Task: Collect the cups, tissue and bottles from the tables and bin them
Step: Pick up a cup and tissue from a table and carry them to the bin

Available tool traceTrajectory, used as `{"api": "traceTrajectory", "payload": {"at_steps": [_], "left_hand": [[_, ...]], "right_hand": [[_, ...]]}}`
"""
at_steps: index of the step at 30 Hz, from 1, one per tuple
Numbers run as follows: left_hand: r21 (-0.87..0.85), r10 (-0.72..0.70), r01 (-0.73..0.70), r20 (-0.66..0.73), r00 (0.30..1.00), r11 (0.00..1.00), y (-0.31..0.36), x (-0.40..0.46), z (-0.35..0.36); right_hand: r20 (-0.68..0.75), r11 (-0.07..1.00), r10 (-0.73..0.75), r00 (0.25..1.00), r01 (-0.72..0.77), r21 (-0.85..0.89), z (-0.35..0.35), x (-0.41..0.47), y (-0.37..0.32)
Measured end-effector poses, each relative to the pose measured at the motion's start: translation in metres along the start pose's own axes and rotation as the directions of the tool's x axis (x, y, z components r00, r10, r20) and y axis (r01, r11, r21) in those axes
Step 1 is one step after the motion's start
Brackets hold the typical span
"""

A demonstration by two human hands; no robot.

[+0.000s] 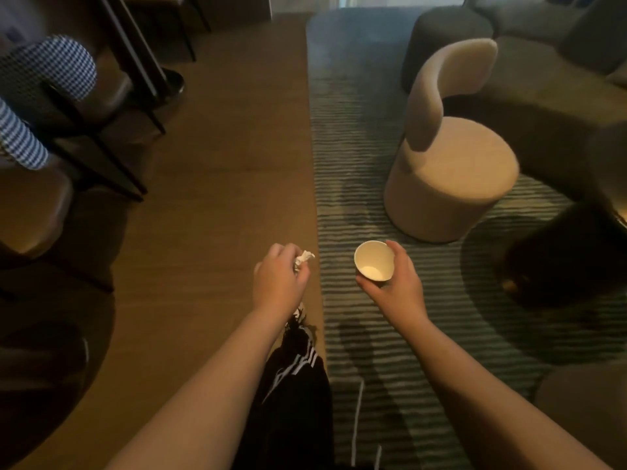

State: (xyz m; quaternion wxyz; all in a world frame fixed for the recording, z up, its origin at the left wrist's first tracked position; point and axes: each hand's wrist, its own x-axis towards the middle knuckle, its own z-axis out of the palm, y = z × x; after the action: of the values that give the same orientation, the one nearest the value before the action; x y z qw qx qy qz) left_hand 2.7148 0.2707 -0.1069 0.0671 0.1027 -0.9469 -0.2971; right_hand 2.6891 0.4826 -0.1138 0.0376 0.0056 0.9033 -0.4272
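My left hand (279,278) grips a crumpled white tissue (303,258), which sticks out past my fingers above the wooden floor. Beside it, my right hand (395,281) holds a paper cup (373,262) from the side and below. The cup is white inside and looks empty, with its mouth tilted toward me. Both hands are held out at about waist height, a short gap apart. No bin and no bottle is in view.
A beige round chair (451,171) stands ahead on the right, on a striped green rug (342,137). A curved grey sofa (549,106) lies behind it. Dark chairs (101,106) and a round dark table edge (51,368) are at left. Wooden floor (220,164) runs ahead.
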Motion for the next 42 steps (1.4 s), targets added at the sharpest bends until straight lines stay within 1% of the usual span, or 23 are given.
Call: {"api": "traceTrajectory", "payload": {"at_steps": [3, 9, 12, 16, 20, 24, 28, 34, 37, 42], "left_hand": [[-0.002, -0.002, 0.002, 0.004, 1.0, 1.0, -0.017, 0.107, 0.009], [0.007, 0.014, -0.015, 0.096, 0.995, 1.0, -0.034, 0.316, -0.005], [-0.016, 0.036, -0.035, 0.071, 0.997, 0.999, -0.029, 0.402, -0.011], [0.002, 0.051, -0.051, 0.054, 0.997, 0.999, -0.021, 0.503, -0.004], [-0.02, 0.065, -0.064, 0.075, 0.995, 0.998, -0.019, 0.608, 0.023], [-0.049, 0.083, -0.08, 0.06, 0.995, 0.996, -0.008, 0.729, 0.061], [-0.052, 0.104, -0.102, 0.044, 0.994, 0.993, 0.03, 0.86, 0.088], [-0.062, 0.114, -0.112, 0.033, 0.993, 0.992, 0.084, 1.032, 0.099], [-0.081, 0.114, -0.108, 0.064, 0.991, 0.991, 0.096, 1.103, 0.113], [-0.116, 0.135, -0.123, 0.107, 0.985, 0.986, 0.11, 1.232, 0.149]], "right_hand": [[0.005, 1.0, 0.002, 1.0, -0.002, -0.003, 0.029, 0.102, -0.021], [0.01, 0.998, 0.068, 0.998, -0.068, -0.018, 0.054, 0.303, -0.095], [0.003, 0.993, 0.114, 0.993, -0.114, 0.028, 0.055, 0.382, -0.126], [-0.021, 0.993, 0.102, 0.995, -0.101, 0.06, 0.055, 0.475, -0.149], [-0.03, 0.994, 0.094, 0.995, -0.092, 0.066, 0.056, 0.577, -0.154], [-0.065, 0.995, 0.081, 0.995, -0.077, 0.062, 0.054, 0.707, -0.149], [-0.049, 0.995, 0.098, 0.994, -0.096, 0.035, 0.035, 0.842, -0.149], [-0.094, 0.991, 0.134, 0.987, -0.132, 0.028, 0.0, 1.008, -0.159], [-0.101, 0.989, 0.145, 0.984, -0.144, 0.024, -0.008, 1.077, -0.161], [-0.121, 0.993, 0.118, 0.986, -0.119, 0.001, -0.011, 1.204, -0.155]]}}
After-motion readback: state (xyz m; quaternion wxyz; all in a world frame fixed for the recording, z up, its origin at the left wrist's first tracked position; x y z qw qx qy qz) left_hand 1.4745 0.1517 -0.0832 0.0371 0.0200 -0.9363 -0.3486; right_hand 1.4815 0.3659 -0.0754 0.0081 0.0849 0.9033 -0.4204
